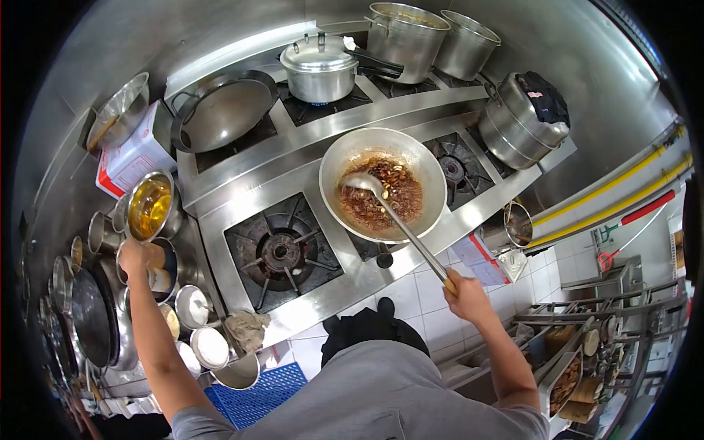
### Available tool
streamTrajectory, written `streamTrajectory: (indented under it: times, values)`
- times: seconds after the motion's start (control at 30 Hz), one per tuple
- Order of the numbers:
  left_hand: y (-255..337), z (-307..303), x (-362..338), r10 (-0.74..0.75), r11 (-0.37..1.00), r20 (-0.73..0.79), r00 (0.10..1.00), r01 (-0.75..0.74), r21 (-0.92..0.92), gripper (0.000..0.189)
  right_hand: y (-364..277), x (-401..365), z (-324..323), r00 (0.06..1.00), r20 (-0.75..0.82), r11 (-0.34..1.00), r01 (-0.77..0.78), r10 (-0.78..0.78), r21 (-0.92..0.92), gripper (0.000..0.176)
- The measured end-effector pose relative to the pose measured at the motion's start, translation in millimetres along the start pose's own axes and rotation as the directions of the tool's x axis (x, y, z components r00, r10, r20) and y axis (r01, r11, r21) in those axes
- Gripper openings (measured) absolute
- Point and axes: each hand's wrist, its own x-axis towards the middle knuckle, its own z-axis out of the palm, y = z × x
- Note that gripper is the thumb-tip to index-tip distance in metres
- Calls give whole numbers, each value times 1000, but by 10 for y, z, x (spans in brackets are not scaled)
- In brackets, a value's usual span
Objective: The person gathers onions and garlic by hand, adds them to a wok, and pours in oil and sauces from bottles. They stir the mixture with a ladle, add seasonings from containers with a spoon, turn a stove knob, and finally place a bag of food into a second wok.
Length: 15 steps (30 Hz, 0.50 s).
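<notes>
My right hand is closed round the wooden handle end of a long metal ladle. The ladle's bowl rests in a dark reddish-brown, oily mixture with pale bits, inside a wide pan on the stove. On the far left my left hand reaches among the containers, at the lower rim of a metal bowl of yellow oil. Its fingers are mostly hidden, so I cannot see whether they grip that rim. Just right of this hand stands a container with light brown contents.
An unoccupied burner lies left of the pan. Behind stand a wok, a pressure cooker over a blue flame and tall pots. A crumpled cloth lies on the stove's front left corner, near white tubs.
</notes>
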Motion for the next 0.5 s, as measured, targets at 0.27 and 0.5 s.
streamTrajectory:
  times: [0.27,0.5]
  values:
    - [1585,-547,-1740,281,418,85,956,-42,-907,51,694,11,-207,995,-98,991,-27,14,-128,41]
    - [3505,105,-4037,803,87,594,37,980,-178,77,675,141,-778,878,352,849,-433,323,302,27]
